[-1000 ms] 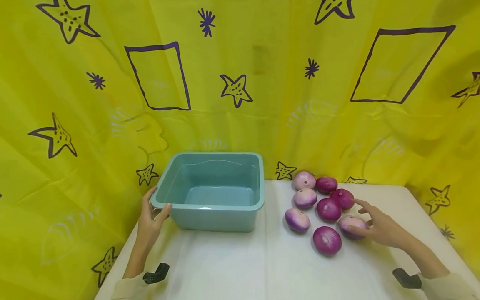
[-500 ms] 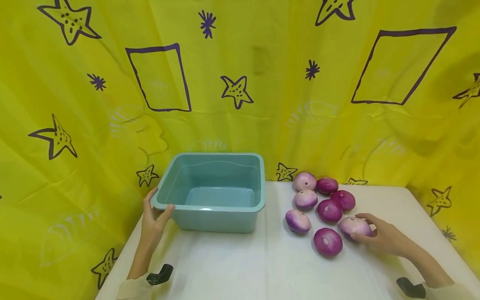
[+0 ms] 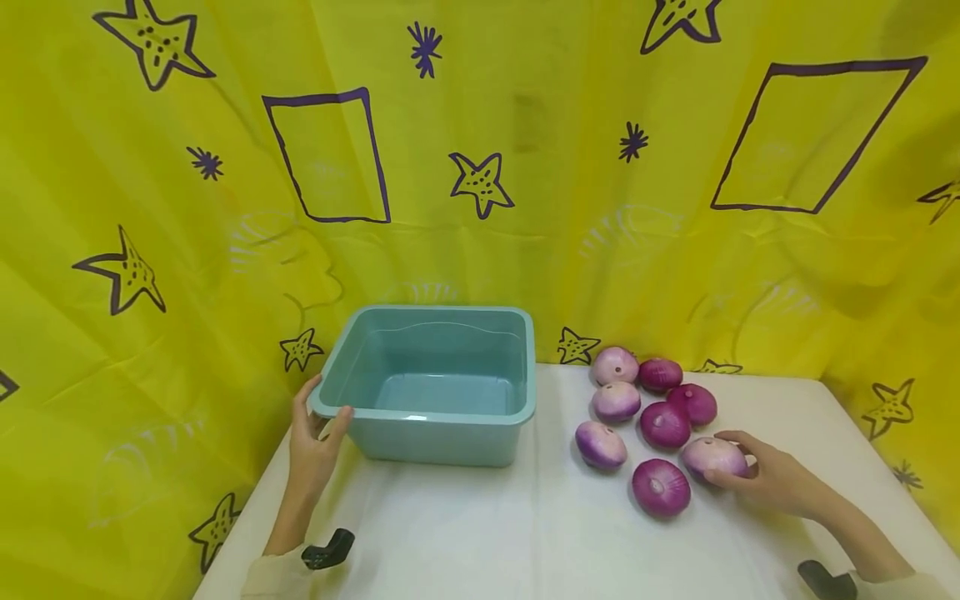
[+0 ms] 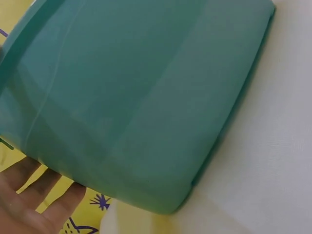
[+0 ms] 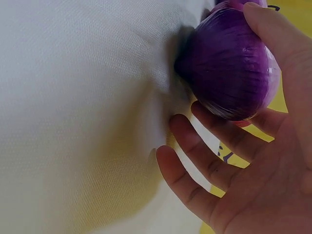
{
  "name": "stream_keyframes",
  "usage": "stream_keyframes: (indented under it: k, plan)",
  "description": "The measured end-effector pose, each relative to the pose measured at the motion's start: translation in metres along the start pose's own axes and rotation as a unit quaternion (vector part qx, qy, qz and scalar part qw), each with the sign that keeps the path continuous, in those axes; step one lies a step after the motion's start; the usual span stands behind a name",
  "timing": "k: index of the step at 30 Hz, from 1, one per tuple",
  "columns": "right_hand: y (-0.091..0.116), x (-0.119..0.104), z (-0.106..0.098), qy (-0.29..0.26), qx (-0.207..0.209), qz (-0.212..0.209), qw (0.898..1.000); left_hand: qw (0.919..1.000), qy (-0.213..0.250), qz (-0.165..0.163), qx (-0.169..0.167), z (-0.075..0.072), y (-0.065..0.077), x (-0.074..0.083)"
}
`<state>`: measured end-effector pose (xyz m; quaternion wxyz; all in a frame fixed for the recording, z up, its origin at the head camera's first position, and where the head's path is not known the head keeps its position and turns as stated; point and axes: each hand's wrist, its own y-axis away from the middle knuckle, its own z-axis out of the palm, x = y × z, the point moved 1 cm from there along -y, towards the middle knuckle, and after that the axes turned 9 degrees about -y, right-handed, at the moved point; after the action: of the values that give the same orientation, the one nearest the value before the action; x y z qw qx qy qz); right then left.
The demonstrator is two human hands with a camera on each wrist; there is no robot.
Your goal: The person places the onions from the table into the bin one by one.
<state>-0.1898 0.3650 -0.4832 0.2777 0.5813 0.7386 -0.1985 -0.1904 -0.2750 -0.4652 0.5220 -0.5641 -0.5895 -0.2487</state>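
A teal plastic basin (image 3: pixel 442 437) stands on the white table, nothing inside it. My left hand (image 3: pixel 313 458) holds its near left corner, thumb on the front of the rim and fingers along the left side; the left wrist view shows those fingers (image 4: pixel 63 202) against the wall. To the right lies a group of red onions. My right hand (image 3: pixel 776 479) grips the nearest-right one, a pale pink and purple onion (image 3: pixel 712 458), between thumb and fingers. In the right wrist view this onion (image 5: pixel 234 63) has its purple pointed end toward the cloth, the lower fingers spread beside it.
A dark magenta onion (image 3: pixel 661 488) lies just left of the held one, and a pale onion (image 3: pixel 601 445) farther left. Several more cluster behind, near the yellow patterned curtain (image 3: pixel 480 258). White cloth (image 3: pixel 465 533) covers the table.
My right hand has come down from beside the pale onion, and its thumb and fingers have closed around it. The left hand stays on the basin. The head view has shifted slightly.
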Motion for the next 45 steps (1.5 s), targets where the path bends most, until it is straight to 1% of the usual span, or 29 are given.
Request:
stream_keyframes:
  k: [2, 5, 7, 10, 14, 18, 20, 25, 29, 35, 39, 42, 45]
  plan:
    - [0.002, 0.000, 0.000, -0.002, 0.002, 0.000, 1.000, 1.0000, 0.009, -0.002, 0.003, 0.002, -0.001, -0.002]
    - [0.003, 0.000, -0.003, -0.003, 0.003, -0.011, 1.000, 1.0000, 0.004, -0.002, 0.005, 0.004, -0.002, -0.002]
    - [0.002, -0.001, -0.007, -0.008, 0.003, -0.022, 1.000, 1.0000, 0.003, -0.005, 0.004, 0.005, -0.002, -0.001]
    - [-0.002, -0.006, -0.017, -0.018, 0.000, -0.051, 0.999, 1.0000, 0.005, -0.008, 0.000, 0.005, -0.001, 0.000]
    - [-0.009, -0.022, -0.034, -0.016, 0.007, -0.083, 0.996, 0.9999, 0.009, -0.008, -0.005, 0.005, 0.001, 0.003]
    - [-0.019, -0.043, -0.054, -0.004, 0.024, -0.098, 0.995, 0.9999, -0.002, -0.008, -0.007, 0.007, 0.002, 0.005]
    - [-0.025, -0.052, -0.063, -0.004, 0.038, -0.107, 0.993, 0.9999, -0.001, -0.009, -0.007, 0.008, 0.002, 0.004]
    - [-0.040, -0.072, -0.086, -0.023, 0.080, -0.132, 0.988, 0.9999, 0.000, -0.010, -0.004, 0.010, 0.001, 0.003]
    - [-0.052, -0.086, -0.098, -0.041, 0.102, -0.137, 0.984, 0.9999, -0.003, -0.014, 0.000, 0.011, 0.002, 0.002]
    - [-0.061, -0.103, -0.108, -0.053, 0.109, -0.143, 0.982, 0.9999, -0.010, -0.012, 0.004, 0.011, 0.003, 0.001]
    - [-0.067, -0.111, -0.111, -0.045, 0.114, -0.145, 0.982, 1.0000, 0.000, -0.008, 0.004, 0.012, 0.003, 0.000]
    - [-0.073, -0.118, -0.110, -0.042, 0.108, -0.152, 0.982, 1.0000, 0.001, -0.006, 0.007, 0.012, 0.002, 0.000]
    - [-0.083, -0.130, -0.109, -0.043, 0.094, -0.161, 0.982, 0.9999, -0.002, -0.006, 0.011, 0.011, 0.001, -0.001]
